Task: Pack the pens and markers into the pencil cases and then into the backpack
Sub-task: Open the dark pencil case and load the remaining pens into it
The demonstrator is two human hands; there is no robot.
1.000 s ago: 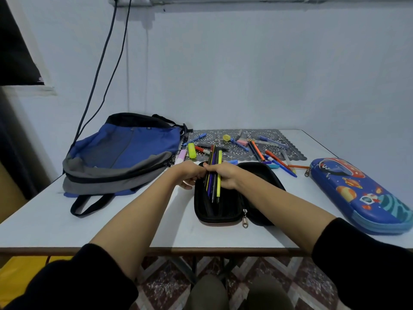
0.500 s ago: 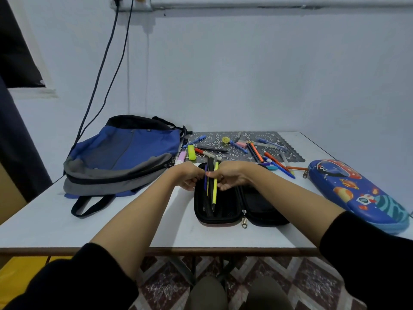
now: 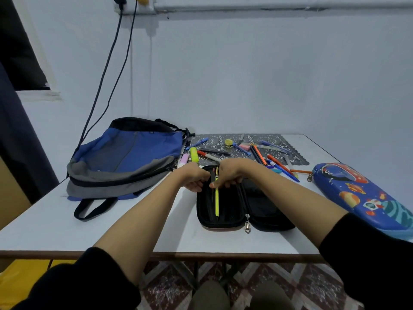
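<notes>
On the white table, a blue-and-grey fabric backpack lies to the left and the open black zip pencil case in the centre. The left hand curls tightly on the case's left rim. The right hand pinches the slim yellow pen lying inside.

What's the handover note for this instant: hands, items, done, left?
Left hand: fingers curled at the left rim of the black pencil case; grip unclear.
Right hand: pinches the yellow pen lying in the open case.
Done: a few pens in that case.
Left: loose pens on the mat; blue pencil case shut; neither case in the backpack.
</notes>
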